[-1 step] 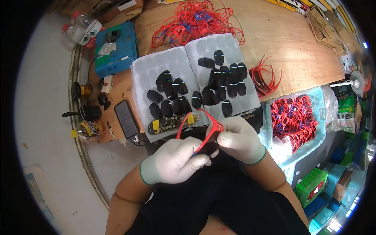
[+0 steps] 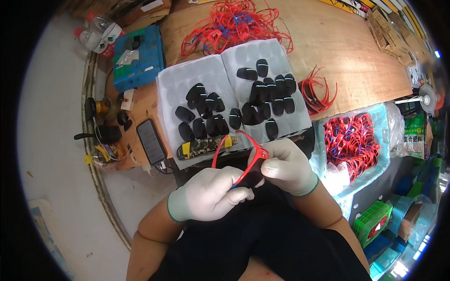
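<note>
The red glasses frame sits in the lower centre, held closed between the gloved left hand and right hand; above them the white tray with dark lenses lies on the worktop

Left hand: white-gloved, fingers curled around the lower part of a red glasses frame.
Right hand: white-gloved, pinching the frame's upper corner.
White trays: two side by side on the wooden table, holding dark lenses.
Table's far edge: tangled red frames.
Person's right: blue bin of red frames.
Left of the trays: black phone, blue box.
</note>
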Action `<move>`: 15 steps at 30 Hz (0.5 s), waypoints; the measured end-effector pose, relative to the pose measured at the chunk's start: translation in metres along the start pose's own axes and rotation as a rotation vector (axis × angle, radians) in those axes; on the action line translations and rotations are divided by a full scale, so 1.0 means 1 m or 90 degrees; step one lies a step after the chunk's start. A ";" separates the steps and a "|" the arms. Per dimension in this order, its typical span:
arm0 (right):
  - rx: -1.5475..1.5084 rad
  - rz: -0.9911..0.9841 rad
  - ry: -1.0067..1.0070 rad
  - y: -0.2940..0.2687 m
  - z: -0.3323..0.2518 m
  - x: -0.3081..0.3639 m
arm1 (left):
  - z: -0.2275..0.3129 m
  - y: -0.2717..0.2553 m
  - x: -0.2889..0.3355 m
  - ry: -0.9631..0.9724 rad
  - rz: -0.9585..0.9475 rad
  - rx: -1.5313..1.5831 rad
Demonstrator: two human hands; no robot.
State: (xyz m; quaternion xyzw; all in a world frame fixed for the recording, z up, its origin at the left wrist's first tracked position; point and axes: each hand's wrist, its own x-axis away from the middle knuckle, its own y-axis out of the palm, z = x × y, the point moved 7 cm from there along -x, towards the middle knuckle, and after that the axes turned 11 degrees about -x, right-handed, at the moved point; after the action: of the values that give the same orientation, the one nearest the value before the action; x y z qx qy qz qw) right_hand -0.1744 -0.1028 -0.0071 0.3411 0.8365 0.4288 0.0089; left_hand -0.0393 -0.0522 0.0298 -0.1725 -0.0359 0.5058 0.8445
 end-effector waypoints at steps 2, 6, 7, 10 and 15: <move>0.024 0.024 -0.003 -0.002 0.002 0.004 | 0.004 -0.005 0.001 -0.018 0.018 -0.053; 0.000 0.032 -0.005 -0.007 0.012 0.004 | 0.004 -0.010 0.005 -0.039 0.105 -0.104; -0.005 0.047 -0.001 -0.008 0.015 0.003 | 0.003 -0.010 0.006 -0.037 0.113 -0.132; -0.009 0.067 0.019 -0.009 0.021 0.002 | 0.002 -0.011 0.009 -0.028 0.121 -0.200; -0.008 0.067 -0.005 0.002 0.020 0.001 | 0.000 -0.023 0.008 -0.022 0.148 -0.131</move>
State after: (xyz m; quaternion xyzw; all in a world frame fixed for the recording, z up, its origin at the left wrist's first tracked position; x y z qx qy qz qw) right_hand -0.1677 -0.0869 -0.0184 0.3861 0.8145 0.4329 -0.0085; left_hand -0.0158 -0.0548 0.0367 -0.2528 -0.0819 0.5965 0.7574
